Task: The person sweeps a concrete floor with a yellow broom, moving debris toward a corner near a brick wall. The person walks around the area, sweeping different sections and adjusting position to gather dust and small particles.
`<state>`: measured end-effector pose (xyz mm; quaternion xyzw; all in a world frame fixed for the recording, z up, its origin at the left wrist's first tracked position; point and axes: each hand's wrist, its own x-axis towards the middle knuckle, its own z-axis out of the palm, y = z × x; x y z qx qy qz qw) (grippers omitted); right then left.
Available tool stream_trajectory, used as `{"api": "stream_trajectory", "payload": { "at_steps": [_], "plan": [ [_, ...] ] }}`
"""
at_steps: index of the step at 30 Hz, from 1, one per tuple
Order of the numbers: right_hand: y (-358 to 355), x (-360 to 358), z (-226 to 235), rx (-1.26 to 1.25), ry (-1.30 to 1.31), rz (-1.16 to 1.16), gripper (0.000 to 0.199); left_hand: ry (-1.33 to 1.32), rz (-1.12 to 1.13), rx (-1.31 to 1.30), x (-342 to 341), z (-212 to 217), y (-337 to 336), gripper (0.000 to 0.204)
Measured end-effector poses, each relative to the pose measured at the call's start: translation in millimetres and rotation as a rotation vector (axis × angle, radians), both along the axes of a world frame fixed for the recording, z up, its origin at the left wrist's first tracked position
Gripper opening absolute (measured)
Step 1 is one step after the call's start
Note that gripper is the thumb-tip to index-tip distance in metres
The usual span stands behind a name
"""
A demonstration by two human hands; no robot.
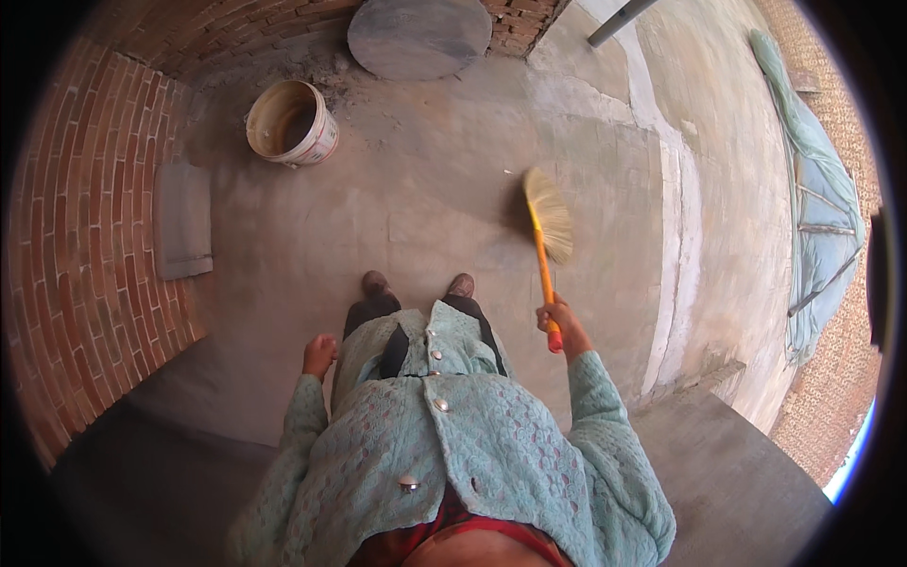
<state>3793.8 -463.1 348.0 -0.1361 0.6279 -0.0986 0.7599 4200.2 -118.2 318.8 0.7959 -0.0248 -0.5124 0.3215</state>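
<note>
My right hand [559, 321] grips a short broom [550, 215] by its orange handle, close to the red end cap. The broom points forward and a little left, its fan of pale straw bristles low over the concrete floor; whether they touch it I cannot tell. Out to the left, beside my body, hangs my left hand [320, 355], its fingers curled into a loose fist with nothing showing in them. A small pale scrap [510, 172] lies on the floor just left of the bristle tips.
A dirty white bucket [292, 125] stands ahead on the left, near a round grey slab [419, 36]. Brick wall [94, 217] runs along the left, with a grey panel [184, 222] against it. At far right lies a bluish-green plastic sheet [822, 208] with sticks.
</note>
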Motion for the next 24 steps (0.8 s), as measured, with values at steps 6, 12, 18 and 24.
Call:
{"api": "stream_trajectory", "payload": {
  "at_steps": [6,12,18,24],
  "plan": [
    [35.1,118.1,-16.4,0.100,-0.404,0.099,0.074,-0.052,-0.180,-0.268,-5.9,51.5,-100.9,0.023],
    [38.2,131.5,58.7,-0.132,-0.408,0.273,0.085,0.123,-0.447,-0.430,-37.7,79.7,-193.2,0.026],
    [51.9,123.7,110.7,-0.271,-0.238,0.267,0.086,0.509,-0.497,-0.283,-82.3,90.8,-247.0,0.039],
    [43.6,115.0,115.8,-0.396,-0.188,0.031,0.073,0.985,-0.480,-0.234,-149.1,84.3,-292.9,0.041]
  ]
}}
